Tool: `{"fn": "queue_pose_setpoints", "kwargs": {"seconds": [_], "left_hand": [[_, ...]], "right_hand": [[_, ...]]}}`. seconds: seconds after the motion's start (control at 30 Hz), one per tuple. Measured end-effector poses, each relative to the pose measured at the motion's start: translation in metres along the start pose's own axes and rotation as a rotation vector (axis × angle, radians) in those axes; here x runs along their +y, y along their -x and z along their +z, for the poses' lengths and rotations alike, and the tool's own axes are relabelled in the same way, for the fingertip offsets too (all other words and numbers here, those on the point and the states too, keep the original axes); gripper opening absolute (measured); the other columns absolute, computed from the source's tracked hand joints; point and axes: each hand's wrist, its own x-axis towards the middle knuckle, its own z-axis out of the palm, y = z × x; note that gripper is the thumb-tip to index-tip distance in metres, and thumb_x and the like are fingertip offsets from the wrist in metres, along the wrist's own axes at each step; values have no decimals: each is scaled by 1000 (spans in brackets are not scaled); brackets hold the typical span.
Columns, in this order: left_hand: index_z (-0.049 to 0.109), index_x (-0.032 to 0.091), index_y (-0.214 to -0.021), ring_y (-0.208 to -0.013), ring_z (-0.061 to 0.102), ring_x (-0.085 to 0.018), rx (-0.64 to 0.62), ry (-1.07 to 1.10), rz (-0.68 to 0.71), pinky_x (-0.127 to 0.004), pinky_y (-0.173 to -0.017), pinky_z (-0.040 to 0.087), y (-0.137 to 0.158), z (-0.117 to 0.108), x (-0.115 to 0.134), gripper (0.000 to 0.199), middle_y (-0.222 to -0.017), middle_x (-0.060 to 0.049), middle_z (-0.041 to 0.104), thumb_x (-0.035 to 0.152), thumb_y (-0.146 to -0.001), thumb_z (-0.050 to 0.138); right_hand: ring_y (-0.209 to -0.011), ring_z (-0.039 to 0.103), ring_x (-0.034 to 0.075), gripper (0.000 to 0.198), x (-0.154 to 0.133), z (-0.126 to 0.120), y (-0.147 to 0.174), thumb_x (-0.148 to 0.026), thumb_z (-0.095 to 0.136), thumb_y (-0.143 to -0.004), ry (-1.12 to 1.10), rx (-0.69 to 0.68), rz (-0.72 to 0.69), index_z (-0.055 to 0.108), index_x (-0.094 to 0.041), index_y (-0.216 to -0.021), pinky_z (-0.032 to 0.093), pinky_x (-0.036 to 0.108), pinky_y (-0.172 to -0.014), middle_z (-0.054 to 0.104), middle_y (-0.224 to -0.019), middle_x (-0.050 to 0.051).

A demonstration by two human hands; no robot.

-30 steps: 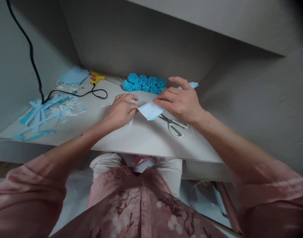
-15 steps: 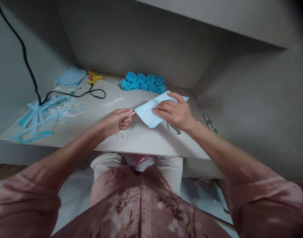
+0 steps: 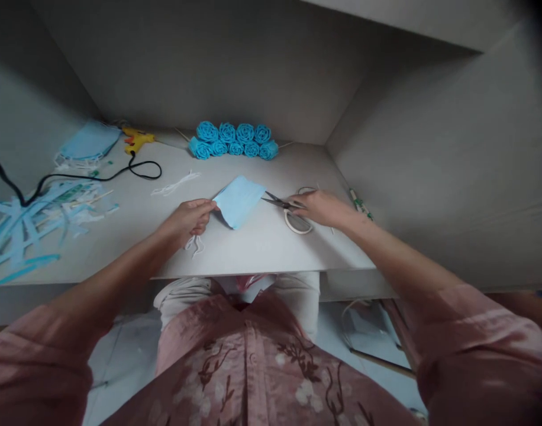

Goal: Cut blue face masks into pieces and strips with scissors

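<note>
My left hand (image 3: 189,218) is closed, pinching the left corner of a folded light-blue face mask piece (image 3: 239,201) above the white table. To the right, my right hand (image 3: 322,207) has its fingers on the handles of a pair of scissors (image 3: 277,202). The blades are slightly apart and point left, their tips close to the mask piece's right edge. My fingers and palm hide part of the handles. White elastic cords (image 3: 195,244) lie just below my left hand.
Several blue crepe-like flowers (image 3: 235,141) are stacked at the back. A yellow glue gun (image 3: 136,140) with a black cord (image 3: 142,171) lies at back left, beside stacked blue masks (image 3: 91,140). Cut strips (image 3: 35,213) cover the left side. More white cords (image 3: 177,183) lie mid-table.
My right hand has let go of the mask piece and moved down to the scissors on the table. My left hand still holds the mask piece. The camera view has shifted right.
</note>
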Motion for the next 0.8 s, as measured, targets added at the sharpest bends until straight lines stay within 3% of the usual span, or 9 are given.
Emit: {"fn": "queue_pose_setpoints", "kwargs": {"seconds": [0.2, 0.33, 0.4, 0.47, 0.6, 0.7, 0.8], "left_hand": [[57, 15, -82, -36, 15, -2, 27, -44, -25, -18, -38, 11, -1, 1, 1, 15, -47, 11, 22, 27, -89, 56], [57, 15, -78, -35, 16, -2, 57, -35, -32, -18, -37, 11, -1, 3, 3, 15, -44, 10, 25, 25, -89, 55], [57, 15, -76, -35, 16, -2, 80, -28, -24, -18, -37, 11, -1, 4, 3, 15, -43, 10, 26, 24, -88, 56], [57, 15, -75, -35, 16, -2, 94, -23, -18, -18, -37, 11, -1, 6, 4, 15, -42, 10, 26, 24, -87, 57], [55, 15, -71, -35, 15, -3, 104, -26, -6, -18, -36, 11, 0, 9, 5, 19, -42, 10, 25, 24, -87, 57], [54, 16, -71, -35, 15, -3, 94, -25, -2, -18, -36, 11, 1, 8, 5, 19, -43, 10, 25, 26, -87, 58], [57, 15, -76, -35, 15, -2, 65, -57, -5, -18, -37, 10, 3, 6, 5, 18, -44, 10, 25, 29, -86, 60]], "right_hand": [[-93, 64, 29, 45, -21, 20, 7, -35, 48, -91, 72, 31, 43, 55, -16, -131, 41, 33, -69, 68, -103, 16], [-88, 64, 28, 52, -14, 14, 5, -35, 53, -84, -79, 70, 120, 53, -20, -134, 45, 35, -73, 65, -112, 16], [-88, 64, 26, 55, -8, 5, 7, -37, 57, -81, -312, 97, 158, 53, -21, -134, 47, 36, -76, 65, -109, 14], [-84, 63, 23, 58, -8, -3, 12, -43, 61, -80, -692, 90, 178, 54, -21, -133, 50, 36, -75, 65, -101, 11], [-71, 58, 14, 67, -32, -14, 25, -53, 71, -74, -1499, -49, 114, 55, -21, -130, 56, 35, -72, 60, -86, 4], [-67, 55, 11, 62, -56, -14, 29, -55, 72, -73, -1802, -168, 41, 61, -19, -122, 58, 37, -75, 56, -78, 1], [-64, 54, 10, 57, -70, -12, 26, -58, 68, -77, -1954, -223, 30, 63, -18, -118, 60, 36, -75, 59, -78, 2]]}}
